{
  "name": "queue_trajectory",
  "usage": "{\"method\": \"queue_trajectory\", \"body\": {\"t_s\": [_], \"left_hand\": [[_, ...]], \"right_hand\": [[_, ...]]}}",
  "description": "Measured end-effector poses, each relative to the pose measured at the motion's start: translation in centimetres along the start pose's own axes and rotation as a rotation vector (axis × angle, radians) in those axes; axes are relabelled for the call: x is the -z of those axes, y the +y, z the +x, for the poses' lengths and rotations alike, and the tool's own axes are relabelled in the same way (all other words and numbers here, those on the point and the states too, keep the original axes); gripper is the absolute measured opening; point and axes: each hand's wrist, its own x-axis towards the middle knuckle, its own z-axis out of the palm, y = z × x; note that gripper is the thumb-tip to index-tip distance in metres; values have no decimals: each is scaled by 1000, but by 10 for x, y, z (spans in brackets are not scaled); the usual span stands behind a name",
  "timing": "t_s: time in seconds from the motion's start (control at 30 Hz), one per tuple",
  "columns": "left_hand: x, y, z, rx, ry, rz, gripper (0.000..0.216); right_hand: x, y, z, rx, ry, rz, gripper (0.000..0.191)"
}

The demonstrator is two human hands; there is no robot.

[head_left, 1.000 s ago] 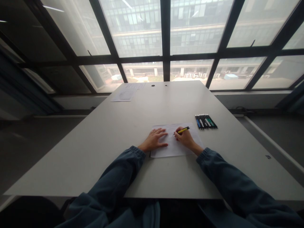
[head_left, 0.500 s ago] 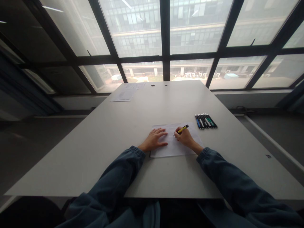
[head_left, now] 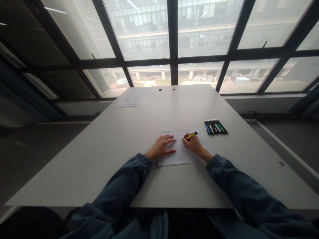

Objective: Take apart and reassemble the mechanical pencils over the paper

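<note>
Two sleeves (head_left: pixel 124 181), dark blue, over the near edge of the surface (head_left: pixel 99 149); I log creased cloth, gathered at the cuffs. The surface itself: pale, smooth, broad.

One white paper (head_left: pixel 180 157), flat on the surface beneath both hands; a single sheet or a thin stack, I cannot tell from my end, and its markings are too faint to read.

One left hand (head_left: pixel 160 147): grip wide, holding nothing, fingers spread over the paper's left part. I take it as a weight against slipping.

One right hand (head_left: pixel 193 144): grip narrow, closed on a pen (head_left: pixel 192 135) above the paper's right part. Pen slim, yellow and black, slanted, rear end up and to the right; I judge the pinch low on the barrel to be for fine control.

One row of pens (head_left: pixel 216 127), beyond the paper to the right: straight black barrels with blue, white and green parts, laid side by side, presumably for easy picking. Exact count unclear to me.

Some papers (head_left: pixel 128 99), far left on the surface: thin, flat, grey-marked, apparently set aside.

One window wall (head_left: pixel 173 43): dark straight frames, hazy glass, a building outside.
</note>
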Motion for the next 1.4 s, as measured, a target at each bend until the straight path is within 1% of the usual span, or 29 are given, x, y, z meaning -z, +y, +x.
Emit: {"method": "queue_trajectory", "body": {"t_s": [0.13,0.2,0.47,0.53,0.6,0.63,0.67,0.73,0.8,0.87,0.93,1.1,1.23,1.4], "left_hand": [[-1,1,0,0,0,6,59],[-1,1,0,0,2,8,59],[2,3,0,3,-20,24,60],[1,3,0,3,-13,23,60],[0,1,0,-1,-5,25,60],[-1,0,0,-5,1,25,59],[-2,-1,0,-11,11,25,59],[-3,-2,1,-37,58,17,56],[-3,1,1,-79,144,-10,51],[0,7,2,-126,232,-60,47],[3,13,2,-181,262,-118,44],[8,25,0,-256,208,-182,42],[9,28,0,-305,168,-210,37],[10,30,0,-364,165,-251,26]], "right_hand": [[1,-2,-1,-17,-15,-11,9],[1,-1,-2,-15,-3,7,10],[4,-4,-5,87,164,219,33],[6,-4,-5,120,191,224,31],[6,-2,-5,165,209,205,25],[6,0,-5,179,217,201,24],[5,1,-4,184,220,205,28],[3,4,-3,172,206,229,41],[2,4,-3,150,166,262,51],[2,1,-4,144,109,300,54],[3,-4,-7,144,72,346,51],[5,-16,-10,103,40,468,37],[4,-18,-11,87,25,553,36],[2,-16,-12,96,-29,532,34]]}}
